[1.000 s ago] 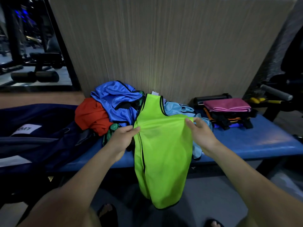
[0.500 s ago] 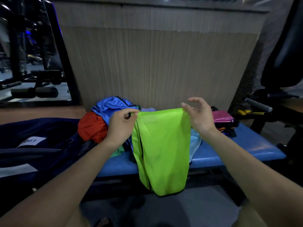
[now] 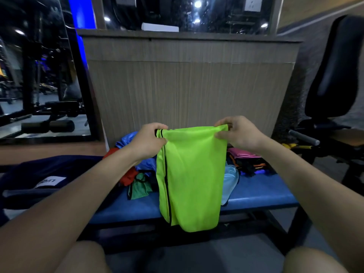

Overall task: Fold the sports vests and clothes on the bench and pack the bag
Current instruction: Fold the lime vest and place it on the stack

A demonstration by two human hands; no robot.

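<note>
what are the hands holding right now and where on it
Both hold the neon green mesh sports vest by its folded top edge: left hand pinches the left corner, right hand the right corner.

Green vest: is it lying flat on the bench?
No: both hands, left and right, hold the green vest up, hanging.

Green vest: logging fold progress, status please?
Left hand and right hand each grip a top corner. Green vest hangs doubled over the bench. Nothing in the way.
</note>
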